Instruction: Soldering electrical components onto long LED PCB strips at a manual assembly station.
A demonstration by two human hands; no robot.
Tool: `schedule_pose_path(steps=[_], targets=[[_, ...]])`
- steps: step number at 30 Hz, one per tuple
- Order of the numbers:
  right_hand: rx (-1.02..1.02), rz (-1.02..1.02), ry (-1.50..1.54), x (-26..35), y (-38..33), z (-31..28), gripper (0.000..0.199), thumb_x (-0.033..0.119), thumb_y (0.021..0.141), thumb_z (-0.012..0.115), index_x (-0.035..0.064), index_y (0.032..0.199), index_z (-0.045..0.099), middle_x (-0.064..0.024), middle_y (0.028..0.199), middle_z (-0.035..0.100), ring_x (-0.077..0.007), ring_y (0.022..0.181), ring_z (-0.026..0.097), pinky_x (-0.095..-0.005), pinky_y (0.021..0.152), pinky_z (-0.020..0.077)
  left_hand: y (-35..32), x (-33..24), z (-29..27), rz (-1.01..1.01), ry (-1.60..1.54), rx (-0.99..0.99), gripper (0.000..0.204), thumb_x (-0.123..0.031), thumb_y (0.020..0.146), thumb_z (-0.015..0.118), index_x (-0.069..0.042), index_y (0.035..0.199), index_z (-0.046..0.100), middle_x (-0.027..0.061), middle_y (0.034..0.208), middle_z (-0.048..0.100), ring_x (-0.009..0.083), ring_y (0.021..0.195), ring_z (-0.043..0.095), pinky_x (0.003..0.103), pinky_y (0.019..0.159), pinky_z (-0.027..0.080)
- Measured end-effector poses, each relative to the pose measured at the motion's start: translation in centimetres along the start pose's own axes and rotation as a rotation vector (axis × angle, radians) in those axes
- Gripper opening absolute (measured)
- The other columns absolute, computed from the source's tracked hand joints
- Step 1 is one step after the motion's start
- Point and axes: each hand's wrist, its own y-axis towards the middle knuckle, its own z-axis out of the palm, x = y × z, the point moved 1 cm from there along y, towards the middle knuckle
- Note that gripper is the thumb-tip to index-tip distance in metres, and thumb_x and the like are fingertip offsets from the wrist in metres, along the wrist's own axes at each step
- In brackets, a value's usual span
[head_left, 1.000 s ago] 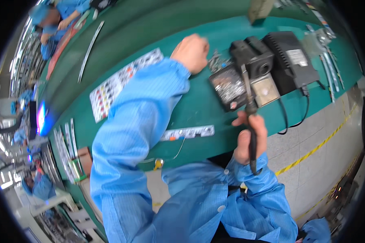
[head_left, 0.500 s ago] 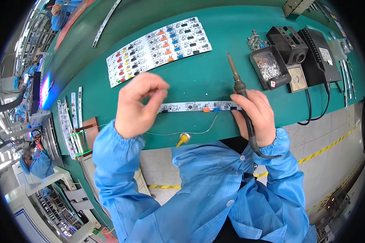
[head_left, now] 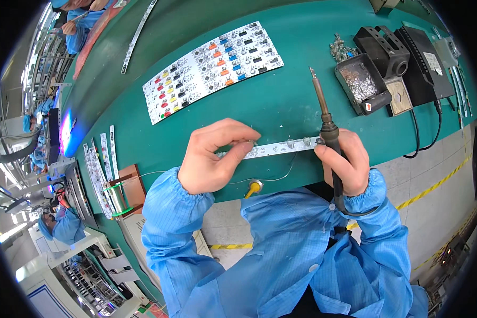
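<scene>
A narrow white circuit strip (head_left: 279, 148) lies on the green bench (head_left: 281, 100) in front of me. My left hand (head_left: 213, 157) pinches its left end, fingers closed over it. My right hand (head_left: 344, 163) touches the strip's right end and grips a black soldering iron (head_left: 327, 132), its tip pointing up and away from the strip. A thin solder wire (head_left: 273, 179) curves below the strip toward a yellow-tipped part (head_left: 253, 187) at the bench edge.
A white panel of boards with coloured parts (head_left: 212, 68) lies farther back. At the right stand a soldering station (head_left: 424, 63), an iron stand (head_left: 384, 50) and a tray of metal wool (head_left: 361, 82). A solder spool (head_left: 119, 196) and more strips (head_left: 98, 169) sit left. Other workers (head_left: 63, 225) are at the left.
My left hand came back from the stand area at the right and settled on the strip's left end. My right hand brought the iron down beside the strip's right end.
</scene>
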Motion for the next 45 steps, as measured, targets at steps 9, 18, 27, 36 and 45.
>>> schedule_pose_path(steps=[9, 18, 27, 36, 45], targets=[[0.018, -0.006, 0.011, -0.4, -0.6, 0.2, 0.043, 0.006, 0.064, 0.069, 0.0061, 0.107, 0.069, -0.0156, 0.091, 0.055, -0.0309, 0.08, 0.06, -0.0407, 0.074, 0.0542, 1.2, -0.4, 1.2, 0.097, 0.278, 0.104, 0.018, 0.009, 0.077, 0.066, 0.0, 0.093, 0.069, 0.0124, 0.087, 0.069, 0.0252, 0.075, 0.064, 0.033, 0.068, 0.052], [0.027, -0.006, 0.039, -0.6, -0.4, 0.0, 0.045, 0.007, 0.065, 0.069, 0.0072, 0.109, 0.068, -0.016, 0.092, 0.056, -0.031, 0.08, 0.061, -0.039, 0.07, 0.0539, 1.6, 0.2, 2.1, 0.29, 0.401, 0.138, 0.022, 0.011, 0.073, 0.068, 0.0, 0.092, 0.069, 0.0122, 0.085, 0.069, 0.0272, 0.074, 0.063, 0.034, 0.066, 0.05], [0.023, -0.001, 0.049, -0.6, -0.5, 0.1, 0.044, 0.007, 0.065, 0.068, 0.0078, 0.109, 0.068, -0.0154, 0.092, 0.056, -0.0304, 0.08, 0.06, -0.0378, 0.07, 0.0535, 1.7, 0.3, 2.3, 0.286, 0.382, 0.145, 0.022, 0.011, 0.072, 0.068, 0.0, 0.091, 0.068, 0.0125, 0.086, 0.069, 0.0272, 0.074, 0.063, 0.035, 0.066, 0.051], [0.036, 0.029, 0.038, -0.4, -0.4, 0.0, 0.045, 0.009, 0.063, 0.068, 0.0075, 0.108, 0.069, -0.0149, 0.09, 0.054, -0.0304, 0.079, 0.06, -0.0372, 0.068, 0.0527, 1.4, 0.0, 2.3, 0.202, 0.372, 0.149, 0.02, 0.007, 0.074, 0.071, -0.001, 0.092, 0.069, 0.011, 0.085, 0.07, 0.0259, 0.074, 0.065, 0.034, 0.067, 0.05], [0.056, 0.073, 0.045, -0.3, -0.2, -0.4, 0.043, 0.005, 0.064, 0.067, 0.0052, 0.107, 0.068, -0.0181, 0.097, 0.058, -0.0306, 0.08, 0.061, -0.036, 0.066, 0.0522, 0.9, 0.2, 2.9, 0.24, 0.32, 0.075, 0.017, 0.001, 0.072, 0.073, -0.002, 0.089, 0.067, 0.0096, 0.087, 0.069, 0.0264, 0.076, 0.064, 0.036, 0.067, 0.05]])
